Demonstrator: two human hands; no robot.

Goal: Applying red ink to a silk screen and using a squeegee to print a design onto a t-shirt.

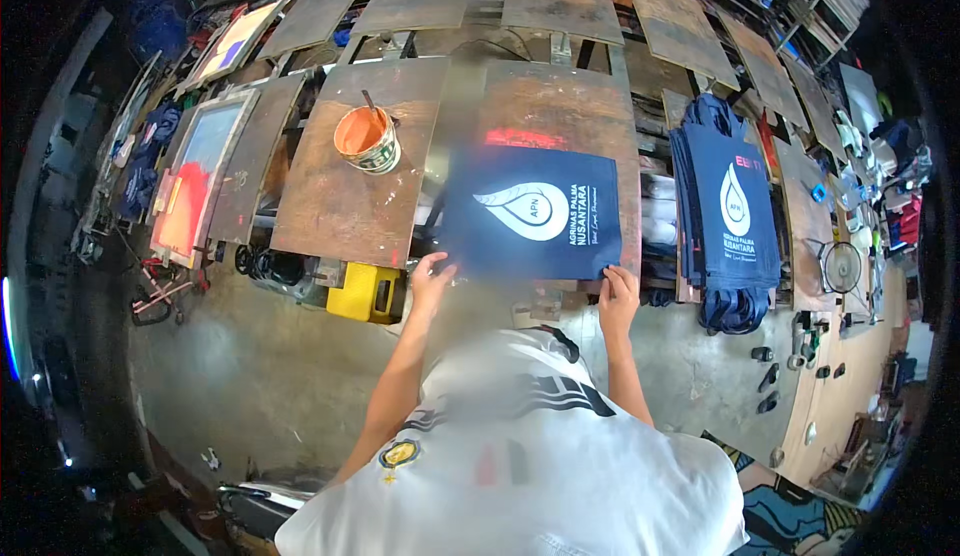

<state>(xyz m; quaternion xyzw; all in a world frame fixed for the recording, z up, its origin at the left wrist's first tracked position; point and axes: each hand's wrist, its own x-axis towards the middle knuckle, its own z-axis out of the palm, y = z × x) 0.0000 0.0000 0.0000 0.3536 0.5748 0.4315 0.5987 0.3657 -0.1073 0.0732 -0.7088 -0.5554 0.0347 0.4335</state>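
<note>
White shirt; navy bag ahead, near-right corner in right hand.

Both hands out front, bare, roughly level, well apart. Left hand at 11 o'clock from the torso, right hand at 1. Left forearm slants up toward 1 o'clock; right forearm runs near 12, tipped slightly toward 11. Left wrist and right wrist both close to straight. Left fingers bent, aimed about 1; blur beside the tips, can't confirm grip. Right fingers curled, tips gathered in a pinch, aimed around 11.
</note>
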